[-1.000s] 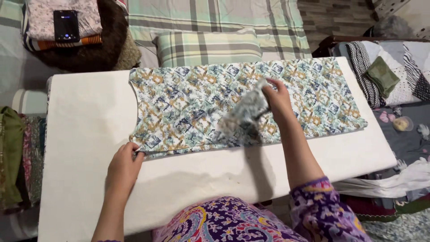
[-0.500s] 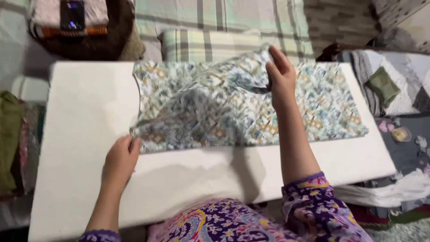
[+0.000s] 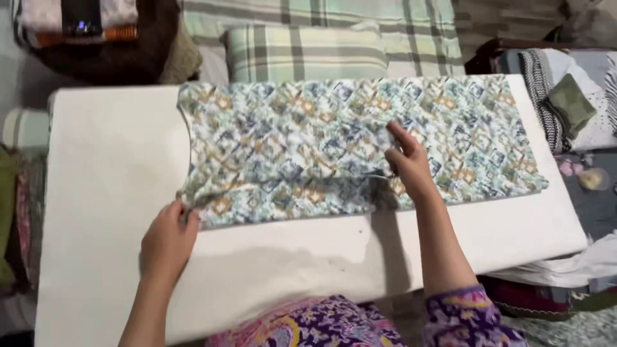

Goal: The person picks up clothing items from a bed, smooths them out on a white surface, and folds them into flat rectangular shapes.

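Observation:
A patterned garment [image 3: 308, 135] in white, teal, blue and tan lies spread flat across a white padded board [image 3: 116, 167]. My left hand [image 3: 168, 241] pinches its near left corner at the board's middle. My right hand [image 3: 408, 164] rests on the cloth near its centre, fingers gripping the edge of a folded-over flap. My purple paisley sleeves and lap show at the bottom edge.
A green plaid pillow [image 3: 305, 54] lies behind the board. A phone [image 3: 80, 16] rests on folded cloth at the back left. Stacked fabrics [image 3: 16, 218] sit at the left, and black-and-white cloth with a green piece [image 3: 569, 103] at the right.
My right hand lifted the cloth flap up and over toward the far edge, then brought it back down flat onto the garment. My left hand stayed on the near left corner.

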